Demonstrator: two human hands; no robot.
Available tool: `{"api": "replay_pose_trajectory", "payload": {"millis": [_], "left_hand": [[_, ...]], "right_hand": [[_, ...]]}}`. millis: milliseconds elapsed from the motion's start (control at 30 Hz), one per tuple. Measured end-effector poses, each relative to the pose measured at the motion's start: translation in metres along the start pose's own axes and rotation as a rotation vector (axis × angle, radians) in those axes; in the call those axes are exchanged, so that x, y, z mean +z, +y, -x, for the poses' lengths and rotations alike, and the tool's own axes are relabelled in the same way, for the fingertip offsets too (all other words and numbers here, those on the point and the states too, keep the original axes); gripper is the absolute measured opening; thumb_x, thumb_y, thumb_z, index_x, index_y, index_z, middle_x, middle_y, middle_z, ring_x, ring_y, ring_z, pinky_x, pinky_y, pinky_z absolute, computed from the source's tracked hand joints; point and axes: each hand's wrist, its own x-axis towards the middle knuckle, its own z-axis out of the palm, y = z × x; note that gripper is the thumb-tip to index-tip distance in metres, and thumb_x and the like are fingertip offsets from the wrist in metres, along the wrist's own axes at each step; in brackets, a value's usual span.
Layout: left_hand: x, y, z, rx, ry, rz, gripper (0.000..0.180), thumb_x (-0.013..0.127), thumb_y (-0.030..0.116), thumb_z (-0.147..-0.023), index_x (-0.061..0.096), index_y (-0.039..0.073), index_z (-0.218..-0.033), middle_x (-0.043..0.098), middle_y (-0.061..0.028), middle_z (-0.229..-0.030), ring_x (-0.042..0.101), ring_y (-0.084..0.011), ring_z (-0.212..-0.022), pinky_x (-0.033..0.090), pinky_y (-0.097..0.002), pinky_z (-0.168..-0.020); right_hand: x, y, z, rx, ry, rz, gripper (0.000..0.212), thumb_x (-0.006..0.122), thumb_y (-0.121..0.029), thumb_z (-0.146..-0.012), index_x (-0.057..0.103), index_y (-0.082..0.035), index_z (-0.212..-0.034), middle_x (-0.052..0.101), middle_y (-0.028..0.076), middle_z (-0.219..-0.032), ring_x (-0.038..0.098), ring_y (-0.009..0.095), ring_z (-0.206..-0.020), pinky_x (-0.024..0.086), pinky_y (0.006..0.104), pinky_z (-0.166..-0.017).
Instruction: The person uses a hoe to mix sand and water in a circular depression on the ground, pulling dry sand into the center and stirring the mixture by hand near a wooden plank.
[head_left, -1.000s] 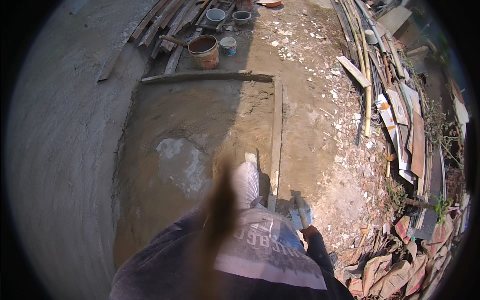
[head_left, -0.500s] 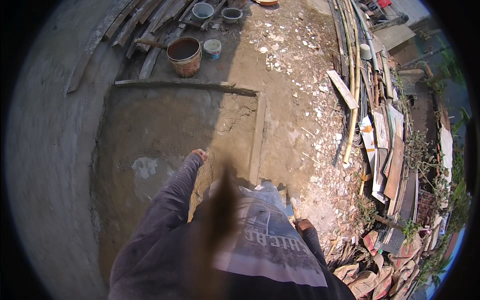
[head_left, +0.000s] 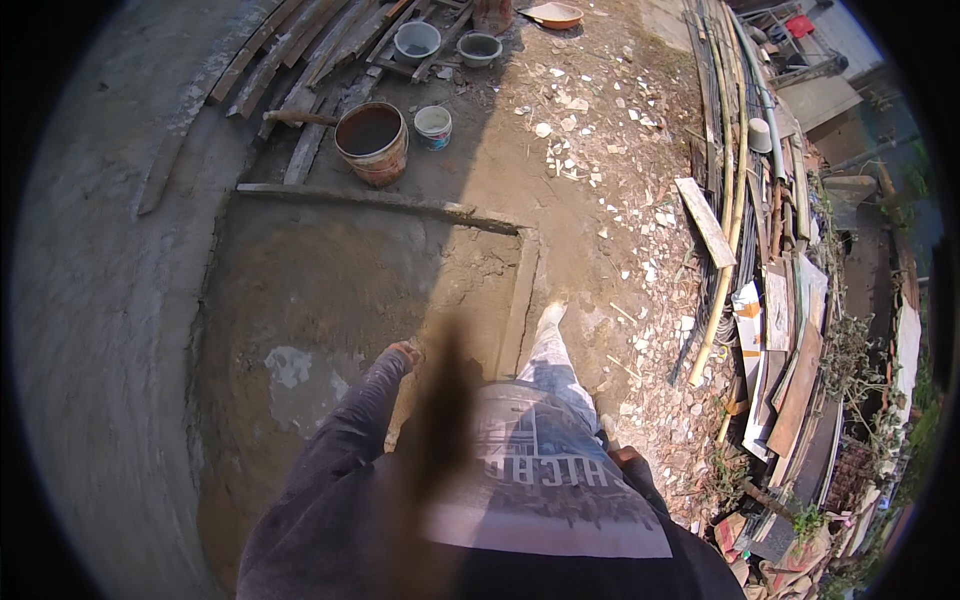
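Note:
My left hand (head_left: 405, 352) hangs in front of me over a wet, grey-brown mortar patch (head_left: 300, 285), with its small visible fingers curled in and nothing seen in them. At my right side, my right hand (head_left: 627, 458) is closed round the pale handle (head_left: 608, 427) of what looks like a trowel; its blade is mostly hidden by my leg. A low, straight mortar edge (head_left: 524, 290) bounds the patch on the right, and another edge (head_left: 350, 195) runs along its far side. A pale foot (head_left: 550, 315) of mine steps just outside the right edge.
Beyond the far edge stand a large bucket (head_left: 372, 160) of dark liquid with a stick, a small white bucket (head_left: 433, 125) and two basins (head_left: 417, 42). Planks (head_left: 290, 60) lie at the far left. White rubble (head_left: 650, 250) and bamboo poles (head_left: 735, 230) lie to the right.
My leg has stepped forward, outside the right edge. My left hand is a little lower in view, and the trowel in my right hand shows less.

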Motion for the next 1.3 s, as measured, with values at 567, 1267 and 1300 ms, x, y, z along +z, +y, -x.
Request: {"api": "replay_pose_trajectory", "payload": {"millis": [567, 1267, 1300], "left_hand": [[0.074, 0.442, 0.0, 0.05, -0.04, 0.243, 0.036, 0.065, 0.032, -0.086, 0.069, 0.011, -0.114, 0.069, -0.0085, -0.115, 0.066, -0.0258, -0.105, 0.052, -0.0404, -0.087], [0.071, 0.376, -0.01, -0.108, 0.007, -0.082, 0.035, 0.06, 0.033, -0.088, 0.068, 0.011, -0.114, 0.068, -0.0111, -0.116, 0.065, -0.03, -0.107, 0.052, -0.0427, -0.089], [0.063, 0.381, -0.008, -0.122, 0.039, -0.105, 0.035, 0.059, 0.033, -0.088, 0.068, 0.011, -0.114, 0.068, -0.0112, -0.116, 0.065, -0.0302, -0.107, 0.052, -0.0428, -0.089]], "right_hand": [[-0.374, -0.298, -0.2, -0.284, 0.109, 0.276, 0.029, 0.071, -0.023, -0.082, 0.06, 0.004, -0.088, 0.059, 0.01, -0.064, 0.058, 0.021, -0.055, 0.046, 0.0378, -0.052], [-0.315, -0.302, -0.206, -0.202, -0.076, 0.185, 0.035, 0.068, -0.028, -0.088, 0.059, -0.001, -0.069, 0.057, 0.008, -0.057, 0.057, 0.02, -0.047, 0.045, 0.0373, -0.045], [-0.31, -0.303, -0.208, -0.23, -0.086, 0.174, 0.034, 0.068, -0.028, -0.088, 0.059, 0.0, -0.071, 0.057, 0.007, -0.059, 0.057, 0.02, -0.048, 0.045, 0.0371, -0.045]]}}
